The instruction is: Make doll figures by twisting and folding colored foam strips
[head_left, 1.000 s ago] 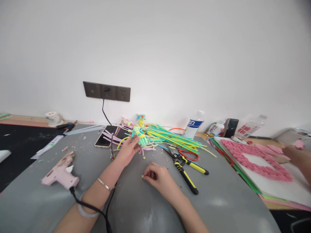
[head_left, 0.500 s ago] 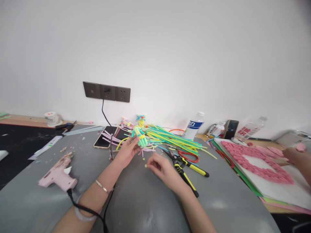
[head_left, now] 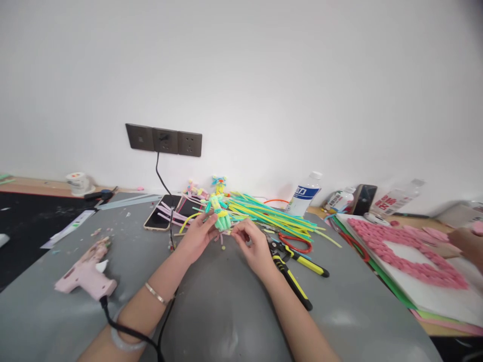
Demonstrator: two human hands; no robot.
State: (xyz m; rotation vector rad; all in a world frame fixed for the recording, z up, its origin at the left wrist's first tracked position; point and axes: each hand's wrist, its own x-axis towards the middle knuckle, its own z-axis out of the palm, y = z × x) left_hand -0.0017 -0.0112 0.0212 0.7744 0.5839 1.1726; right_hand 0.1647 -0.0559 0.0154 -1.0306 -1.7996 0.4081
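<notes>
A small figure of green and yellow pipe cleaners [head_left: 221, 215] is pinched in my left hand [head_left: 198, 234] above the middle of the table. Close to its lower right, my right hand [head_left: 252, 246] has thumb and forefinger pressed together on a tiny yellow-green ball [head_left: 229, 233]. Whether the ball touches the figure, I cannot tell. Another tiny ball [head_left: 223, 247] lies on the table just below. Behind the hands spread loose pipe cleaners [head_left: 271, 213] in green, yellow and lilac. Black-and-yellow pliers [head_left: 289, 271] rest beside my right forearm, partly covered by my hand.
A pink glue gun [head_left: 86, 274] lies at left, its black cord crossing my left forearm. A phone [head_left: 162, 216] and a finished-looking figure [head_left: 219, 185] sit further back. Red-handled scissors [head_left: 298, 244] and a bottle [head_left: 305, 193] stand right. A co-worker's hand [head_left: 466, 244] is beside a pink braided piece [head_left: 411, 251].
My right hand has moved up and away from me with the tiny ball, from the open tabletop to beside the figure. My left hand keeps the figure nearly in place.
</notes>
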